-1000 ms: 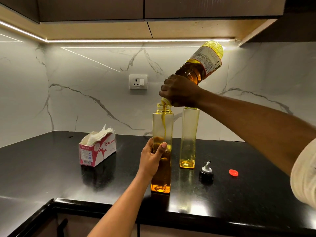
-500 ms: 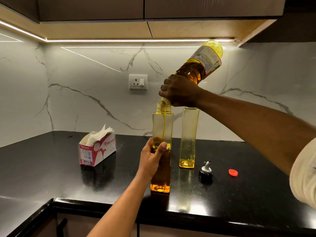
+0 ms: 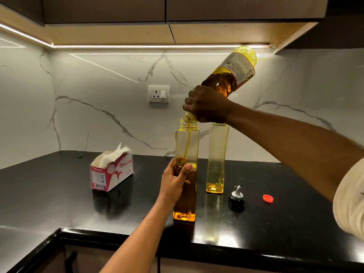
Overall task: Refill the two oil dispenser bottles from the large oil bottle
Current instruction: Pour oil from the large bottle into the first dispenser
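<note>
At frame centre, near dispenser bottle point(image 3: 187, 142): upright on the black counter point(image 3: 59, 194) close to its front edge, neck uncapped, oil up to roughly mid-height.
Upper right, large oil bottle point(image 3: 230, 73): tipped neck-down, mouth just above the near bottle's neck, with a thin oil stream point(image 3: 188, 138) falling inside.
Right hand point(image 3: 206, 104): fingers wrapped round the large bottle's neck end.
Left hand point(image 3: 173, 182): fingers and thumb curled round the near bottle's middle, steadying it.
Right of centre, far dispenser bottle point(image 3: 216, 154): upright just behind and right of the near one, with only a little oil at its base; the right hand hides its neck.
Lower right of centre: pourer cap point(image 3: 237, 198) and red cap point(image 3: 267, 198) lie on the counter, apart from both bottles.
Left of centre: tissue box point(image 3: 112, 174), well clear of the pour.
Changed in the last second: both hands keep their pose, the stream has straightened from a wavering line, and the oil level has barely risen.
Meaning for the task: by my reading, the first refill is about half done and pouring steadily, and the second has not begun.
</note>
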The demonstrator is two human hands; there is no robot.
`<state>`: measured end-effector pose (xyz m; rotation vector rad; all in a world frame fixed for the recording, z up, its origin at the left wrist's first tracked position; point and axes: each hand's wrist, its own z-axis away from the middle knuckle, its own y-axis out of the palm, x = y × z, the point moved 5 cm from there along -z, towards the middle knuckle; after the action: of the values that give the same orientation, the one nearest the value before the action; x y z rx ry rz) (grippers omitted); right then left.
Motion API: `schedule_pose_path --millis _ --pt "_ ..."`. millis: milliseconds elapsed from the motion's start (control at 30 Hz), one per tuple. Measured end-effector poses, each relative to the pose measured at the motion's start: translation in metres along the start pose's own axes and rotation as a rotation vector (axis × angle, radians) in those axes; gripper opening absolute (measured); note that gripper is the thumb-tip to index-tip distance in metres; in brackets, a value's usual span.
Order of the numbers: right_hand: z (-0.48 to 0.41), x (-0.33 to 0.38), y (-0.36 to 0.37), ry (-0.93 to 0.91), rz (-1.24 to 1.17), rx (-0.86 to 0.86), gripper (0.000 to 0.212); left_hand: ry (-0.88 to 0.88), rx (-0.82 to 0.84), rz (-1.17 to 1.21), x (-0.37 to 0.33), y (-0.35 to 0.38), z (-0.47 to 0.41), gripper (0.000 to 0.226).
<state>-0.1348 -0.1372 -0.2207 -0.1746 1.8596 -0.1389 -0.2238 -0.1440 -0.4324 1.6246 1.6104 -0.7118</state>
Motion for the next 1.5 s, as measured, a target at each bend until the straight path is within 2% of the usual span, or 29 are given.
schedule_pose_path --millis 1500 --pt "0.0017 -0.003 0.0054 0.092 -0.053 0.02 0.017 -0.034 0.003 0.011 0.0008 -0.0006 0.001 0.081"
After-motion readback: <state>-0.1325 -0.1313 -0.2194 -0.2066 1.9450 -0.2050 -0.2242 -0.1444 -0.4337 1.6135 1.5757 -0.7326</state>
